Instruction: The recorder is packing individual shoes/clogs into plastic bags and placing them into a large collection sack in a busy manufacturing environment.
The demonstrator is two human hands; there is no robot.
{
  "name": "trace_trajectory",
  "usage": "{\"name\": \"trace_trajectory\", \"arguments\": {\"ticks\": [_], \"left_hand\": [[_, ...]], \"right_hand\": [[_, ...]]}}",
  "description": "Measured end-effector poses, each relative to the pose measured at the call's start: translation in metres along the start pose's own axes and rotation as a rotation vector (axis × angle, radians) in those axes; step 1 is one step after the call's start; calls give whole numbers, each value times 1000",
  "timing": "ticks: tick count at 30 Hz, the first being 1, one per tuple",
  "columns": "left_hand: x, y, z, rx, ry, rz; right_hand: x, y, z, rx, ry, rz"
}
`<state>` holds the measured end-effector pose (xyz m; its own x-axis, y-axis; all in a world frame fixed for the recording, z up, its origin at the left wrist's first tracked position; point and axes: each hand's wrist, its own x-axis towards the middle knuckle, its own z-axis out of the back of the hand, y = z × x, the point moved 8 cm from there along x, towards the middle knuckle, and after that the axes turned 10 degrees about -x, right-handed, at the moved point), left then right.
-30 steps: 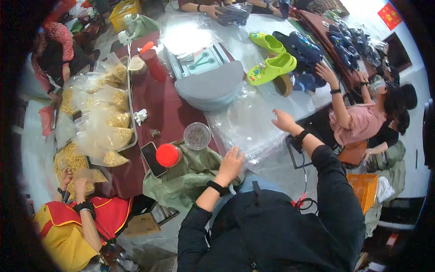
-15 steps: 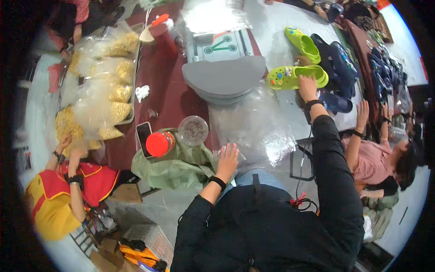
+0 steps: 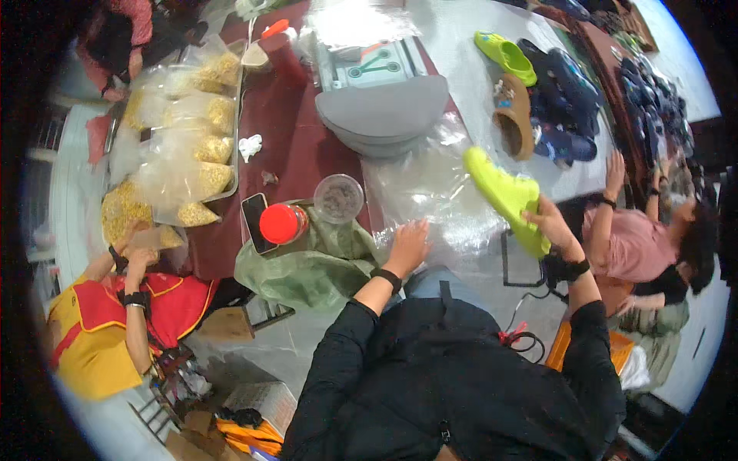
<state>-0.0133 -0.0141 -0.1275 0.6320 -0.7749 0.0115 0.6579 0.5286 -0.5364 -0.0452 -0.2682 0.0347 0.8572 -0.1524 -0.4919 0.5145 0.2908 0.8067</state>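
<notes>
with the right hand (image 3: pixel 547 221), right of the frame's centre, clamps thumb and fingers on the heel end of a lime-green clog (image 3: pixel 500 187), holding it tilted with the toe toward the upper left. with the left hand (image 3: pixel 410 244), near the centre, rests on the lower part of clear plastic bags (image 3: pixel 419 188), fingers loosely stretched out. has just left of that hand a rumpled green sack (image 3: pixel 307 269), with a red-lidded jar (image 3: pixel 282 223), a round clear tub (image 3: pixel 338 198) and a phone (image 3: pixel 254 215) near its upper edge. has above the centre a grey machine (image 3: pixel 382 111) with a rounded front. has toward the upper right a second green clog (image 3: pixel 505 58), a brown clog (image 3: pixel 513 115) and several dark clogs (image 3: pixel 561 100). has at the left plastic pouches of small yellow pieces (image 3: pixel 211 180); at the lower left, a person in red and yellow (image 3: pixel 154 307); at the right, a person in pink (image 3: pixel 634 238).
</notes>
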Motion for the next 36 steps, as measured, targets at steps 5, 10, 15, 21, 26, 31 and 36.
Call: {"name": "trace_trajectory", "arguments": {"ticks": [5,10,15,21,26,31,36], "left_hand": [[2,-8,54,-260,-208,-98],[4,-15,75,-361,-137,-139],[-2,-18,61,-118,-217,-168],[-1,-21,61,-142,-82,-78],[6,-31,80,-101,-126,-160],[8,-32,77,-88,-108,-138],[8,-38,83,-24,-171,-162]], "right_hand": [[-97,-55,-88,149,284,-198],[-139,-74,-157,345,155,-244],[-114,-65,-195,569,-12,-264],[-71,-61,-190,506,-160,-236],[-29,-53,-177,653,-124,-225],[4,-52,-171,687,-103,-199],[17,-75,-168,810,-81,-262]]}}
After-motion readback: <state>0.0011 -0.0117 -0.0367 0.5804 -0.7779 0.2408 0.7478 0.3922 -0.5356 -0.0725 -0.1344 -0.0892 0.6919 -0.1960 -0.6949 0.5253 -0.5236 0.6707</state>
